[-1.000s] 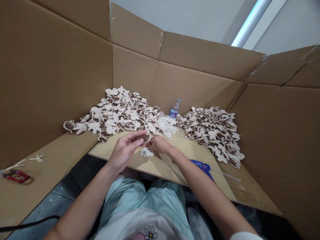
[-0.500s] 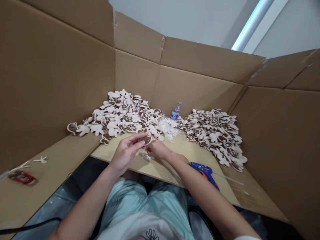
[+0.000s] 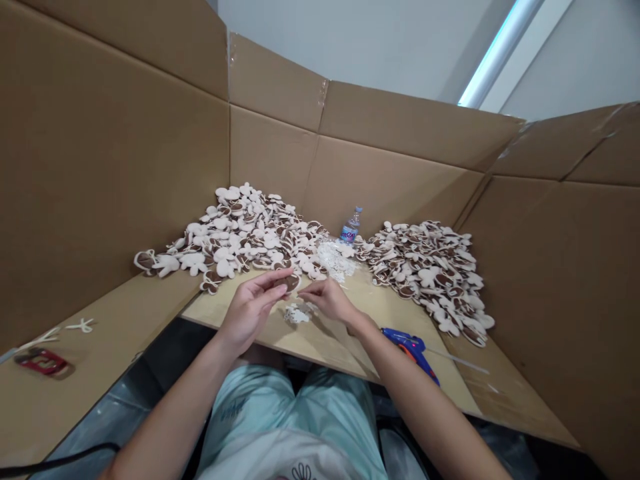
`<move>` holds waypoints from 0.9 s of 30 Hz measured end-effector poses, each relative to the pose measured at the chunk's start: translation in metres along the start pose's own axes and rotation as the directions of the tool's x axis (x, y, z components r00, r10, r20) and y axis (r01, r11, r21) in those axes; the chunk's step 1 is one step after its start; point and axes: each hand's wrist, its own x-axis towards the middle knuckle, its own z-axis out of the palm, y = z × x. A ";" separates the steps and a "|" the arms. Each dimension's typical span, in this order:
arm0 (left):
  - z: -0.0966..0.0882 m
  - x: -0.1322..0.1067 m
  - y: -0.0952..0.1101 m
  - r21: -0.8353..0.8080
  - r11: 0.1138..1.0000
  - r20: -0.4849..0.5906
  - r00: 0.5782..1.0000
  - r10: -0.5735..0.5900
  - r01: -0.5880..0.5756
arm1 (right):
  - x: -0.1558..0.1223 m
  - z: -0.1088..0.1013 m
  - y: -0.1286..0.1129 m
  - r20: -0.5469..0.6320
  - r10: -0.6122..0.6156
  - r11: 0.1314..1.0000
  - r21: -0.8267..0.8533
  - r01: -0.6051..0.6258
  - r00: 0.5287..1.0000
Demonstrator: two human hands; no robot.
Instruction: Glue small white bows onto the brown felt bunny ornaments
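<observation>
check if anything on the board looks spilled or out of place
Mildly: small white pieces lie strewn loosely in front of the plastic bottle, not neatly gathered. The blue glue gun lies on its side with no stand visible.

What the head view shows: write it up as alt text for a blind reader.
The left hand holds a rounded brown piece with a white rim over a pale wooden board, the right hand close beside it. Behind are two heaps of white-and-brown pieces, a clear plastic bottle between them; a blue plastic glue gun lies at right.
</observation>
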 end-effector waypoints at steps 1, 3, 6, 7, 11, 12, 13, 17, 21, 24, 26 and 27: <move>0.000 0.000 0.000 0.001 1.000 0.002 1.000 0.002 -0.002 | -0.005 -0.002 -0.002 -0.031 0.016 0.998 0.054 -0.014 0.999; 0.001 -0.002 -0.001 0.006 1.000 0.007 1.000 0.015 -0.015 | -0.017 -0.006 -0.008 -0.104 0.053 0.987 0.156 -0.037 0.993; 0.006 -0.007 -0.001 0.026 0.998 0.035 0.998 0.059 -0.060 | -0.040 -0.009 -0.022 -0.228 0.108 0.964 0.264 -0.045 0.968; 0.007 -0.009 -0.001 0.040 0.996 0.052 0.996 0.078 -0.080 | -0.048 -0.010 -0.028 -0.277 0.120 0.955 0.295 -0.035 0.953; 0.014 -0.020 0.003 0.168 0.971 0.129 0.981 0.147 -0.168 | -0.077 -0.013 -0.057 -0.552 0.058 0.901 0.388 0.194 0.832; 0.016 -0.023 0.004 0.201 0.961 0.150 0.976 0.159 -0.188 | -0.083 -0.013 -0.064 -0.593 0.010 0.900 0.356 0.251 0.805; 0.017 -0.025 0.006 0.224 0.953 0.170 0.971 0.170 -0.206 | -0.088 -0.014 -0.070 -0.615 -0.043 0.905 0.310 0.291 0.787; 0.025 -0.032 0.009 0.244 0.935 0.230 0.952 0.200 -0.256 | -0.098 -0.015 -0.086 -0.622 -0.208 0.914 0.152 0.377 0.755; 0.029 -0.034 0.010 0.249 0.928 0.240 0.946 0.220 -0.279 | -0.098 -0.013 -0.090 -0.626 -0.279 0.906 0.079 0.415 0.728; 0.029 -0.033 0.009 0.256 0.924 0.232 0.946 0.226 -0.284 | -0.097 -0.010 -0.090 -0.626 -0.296 0.900 0.071 0.430 0.721; 0.029 -0.033 0.008 0.258 0.924 0.226 0.947 0.227 -0.283 | -0.096 -0.009 -0.090 -0.625 -0.296 0.898 0.075 0.433 0.722; 0.029 -0.033 0.008 0.260 0.925 0.222 0.949 0.222 -0.277 | -0.095 -0.009 -0.090 -0.627 -0.294 0.898 0.077 0.433 0.721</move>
